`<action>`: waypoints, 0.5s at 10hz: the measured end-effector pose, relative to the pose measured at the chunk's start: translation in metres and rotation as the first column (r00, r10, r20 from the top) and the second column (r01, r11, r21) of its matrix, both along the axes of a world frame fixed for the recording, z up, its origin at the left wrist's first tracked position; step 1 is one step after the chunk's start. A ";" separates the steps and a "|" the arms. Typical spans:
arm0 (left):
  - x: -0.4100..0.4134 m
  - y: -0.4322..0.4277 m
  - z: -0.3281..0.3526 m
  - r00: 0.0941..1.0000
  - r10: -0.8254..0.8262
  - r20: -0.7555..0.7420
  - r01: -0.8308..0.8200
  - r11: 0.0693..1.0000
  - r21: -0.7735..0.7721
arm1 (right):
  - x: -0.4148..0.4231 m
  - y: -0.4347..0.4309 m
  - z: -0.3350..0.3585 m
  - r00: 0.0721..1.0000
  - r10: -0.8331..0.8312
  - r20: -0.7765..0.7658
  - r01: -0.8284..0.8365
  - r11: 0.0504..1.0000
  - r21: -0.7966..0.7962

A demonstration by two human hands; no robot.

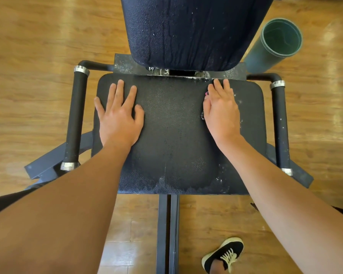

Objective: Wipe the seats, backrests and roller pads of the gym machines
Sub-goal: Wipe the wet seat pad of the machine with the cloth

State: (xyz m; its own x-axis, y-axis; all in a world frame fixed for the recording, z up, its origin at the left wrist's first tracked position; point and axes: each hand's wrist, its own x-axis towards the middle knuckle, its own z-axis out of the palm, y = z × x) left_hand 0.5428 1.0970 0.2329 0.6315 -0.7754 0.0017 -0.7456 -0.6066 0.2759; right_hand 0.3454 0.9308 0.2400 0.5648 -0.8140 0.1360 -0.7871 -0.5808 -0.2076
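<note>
Seat (172, 135): black padded, roughly square, centre of view, rear edge tucked under the lower edge of the backrest (186, 32). Backrest rises away at top, with thin streaks running down it and white specks.

Left hand (120, 115): flat on the seat's rear-left area, fingers straight and spread, palm down, gripping nothing. Little finger lies near the seat's left edge.

Right hand (221, 113): flat on the rear-right area, fingers straight and close together, tips almost at the rear edge. A scrap of pink and a dark patterned bit show at its thumb side; cannot tell what they are. Bare seat lies between the hands.

Seat surface: darker patch through the middle, pale dusty band along the front edge, white specks down the right side and along the rear edge.

Edges: left handle bar (76, 119) runs just beside the seat's left edge, right handle bar (280, 125) just beside the right, each with a narrow gap. Frame beam (167, 234) runs out from under the front edge.

Green tube (273, 46) stands on the wooden floor (28, 56), right of the backrest, apart from the seat. A black shoe (224, 254) is on the floor right of the beam. Open floor to the left.
</note>
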 end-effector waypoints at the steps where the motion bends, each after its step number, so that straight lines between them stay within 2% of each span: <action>1: 0.000 0.000 0.000 1.000 0.000 -0.001 0.000 1.000 -0.005 | -0.010 0.009 0.001 1.000 0.016 0.012 -0.016 1.000 -0.006; 3: 0.001 0.000 0.000 1.000 -0.001 -0.002 0.000 1.000 -0.021 | -0.031 0.044 -0.001 0.998 0.053 0.019 -0.053 0.999 -0.009; 5: 0.001 0.001 0.000 1.000 0.001 0.002 -0.001 1.000 -0.012 | -0.025 0.039 -0.003 0.998 0.064 0.013 -0.063 0.998 -0.023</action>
State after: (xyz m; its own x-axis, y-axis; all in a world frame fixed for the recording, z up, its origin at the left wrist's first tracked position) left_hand 0.5441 1.0976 0.2329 0.6320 -0.7749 0.0123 -0.7457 -0.6037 0.2819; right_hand 0.3202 0.9693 0.2368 0.6132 -0.7731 0.1621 -0.7455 -0.6342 -0.2049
